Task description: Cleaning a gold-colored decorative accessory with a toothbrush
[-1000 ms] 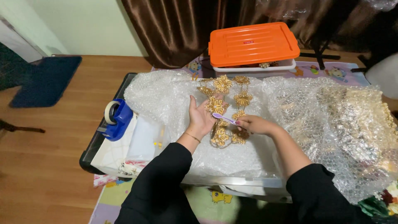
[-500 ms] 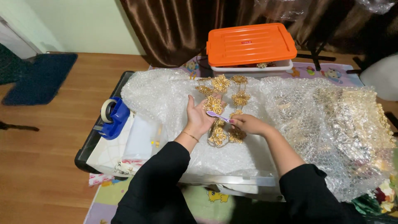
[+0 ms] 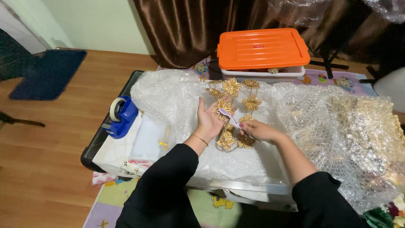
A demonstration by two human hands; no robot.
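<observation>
Lying on a sheet of clear bubble wrap, a gold ornament made of flower-shaped pieces joined in two rows is being worked on at the middle of the low table. The upper flowers are being left bare on the wrap, while the lower ones are being partly covered by the two hands. The left hand is being held flat and open, palm up, fingers together and pointing away from the body, with one gold flower being supported against the palm. The right hand is being kept curled, its fingers pinching the handle of a small pale purple brush, whose head is being rested against the ornament just beside the left palm. A thin bracelet is being worn on the left wrist, and both arms are being covered by black sleeves. A blue tape dispenser is being kept at the left edge of the table, well apart from the hands. A white bin with an orange lid is being stored beyond the ornament, near a brown curtain. More bubble wrap is being heaped over gold items to the right.
</observation>
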